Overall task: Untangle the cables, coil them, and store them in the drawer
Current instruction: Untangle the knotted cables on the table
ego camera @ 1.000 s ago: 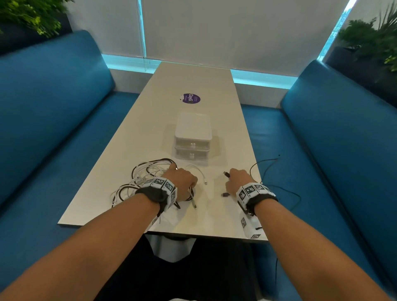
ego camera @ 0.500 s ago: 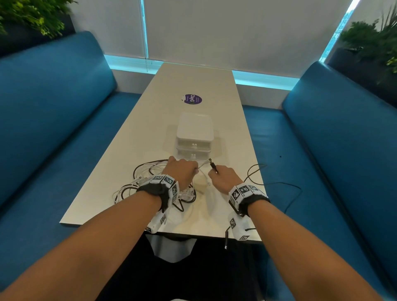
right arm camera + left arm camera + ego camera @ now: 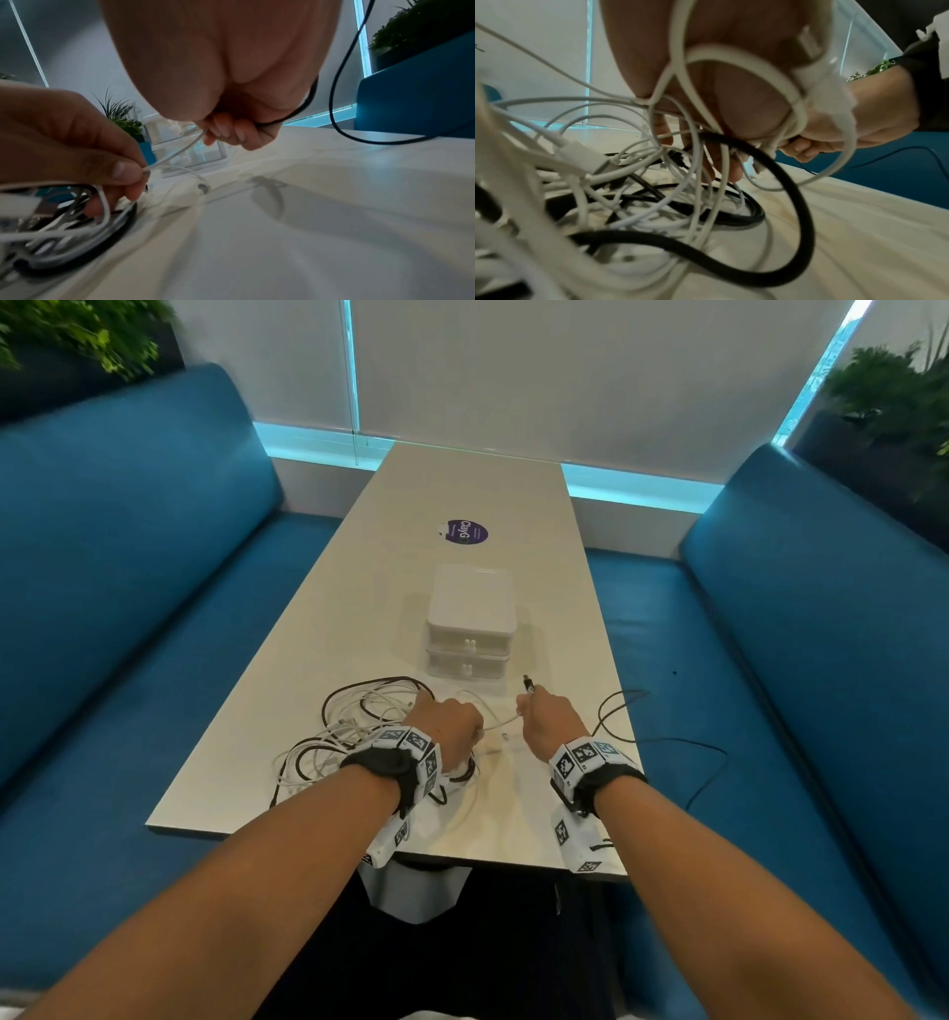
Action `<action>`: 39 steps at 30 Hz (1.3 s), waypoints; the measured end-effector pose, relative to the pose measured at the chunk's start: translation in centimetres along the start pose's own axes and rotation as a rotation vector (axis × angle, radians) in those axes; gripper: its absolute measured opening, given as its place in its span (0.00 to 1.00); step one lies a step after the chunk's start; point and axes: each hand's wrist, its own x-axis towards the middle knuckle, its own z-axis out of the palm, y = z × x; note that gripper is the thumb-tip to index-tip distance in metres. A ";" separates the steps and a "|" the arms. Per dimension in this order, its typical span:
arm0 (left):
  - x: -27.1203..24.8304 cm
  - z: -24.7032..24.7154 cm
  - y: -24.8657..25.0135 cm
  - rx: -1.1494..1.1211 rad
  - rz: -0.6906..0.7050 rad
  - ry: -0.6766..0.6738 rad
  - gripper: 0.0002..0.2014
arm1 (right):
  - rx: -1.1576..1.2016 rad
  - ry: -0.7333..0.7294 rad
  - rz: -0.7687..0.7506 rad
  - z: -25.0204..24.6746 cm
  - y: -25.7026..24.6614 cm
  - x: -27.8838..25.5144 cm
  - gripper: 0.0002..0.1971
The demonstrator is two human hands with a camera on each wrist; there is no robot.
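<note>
Cables [image 3: 359, 726], white and black, lie in a loose tangle on the table [image 3: 359, 588], mostly under and to the outer side of the left hand [image 3: 449, 726]. That hand sits on top of the pile with its fingers curled; the right wrist view shows its thumb and forefinger pinching a thin white cable [image 3: 177, 154], and the left wrist view shows further white loops wrapped over its palm. The white cable runs taut across the gap to the right hand [image 3: 552, 724], whose fingers are curled round it and also round a thin black cable [image 3: 616, 711]. The black cable's plug [image 3: 528, 683] sticks up past the right hand's knuckles, while its length loops off the table edge on that hand's outer side onto the blue bench seat [image 3: 719, 711]. Just beyond both hands, and between them, stands a small white drawer unit [image 3: 470, 629] with 2 drawers, both pushed in. Farther past it a round purple sticker [image 3: 464, 532] lies on the tabletop.
</note>
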 end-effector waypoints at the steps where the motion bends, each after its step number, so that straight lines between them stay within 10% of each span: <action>1: 0.1 0.1 0.2 0.002 0.018 -0.016 0.11 | 0.040 0.002 -0.028 -0.1 0.0 -0.1 0.13; 17: -1.3 0.3 1.3 0.410 0.270 0.056 0.09 | 0.213 -0.097 -0.218 0.8 -3.0 -1.0 0.21; 28: -1.7 -0.6 0.1 0.390 0.171 0.016 0.12 | -0.229 -0.063 -0.141 -1.9 3.0 -0.6 0.23; 39: -0.8 0.4 0.2 0.276 0.117 0.082 0.07 | -0.037 -0.044 -0.177 -0.2 -1.6 -0.8 0.21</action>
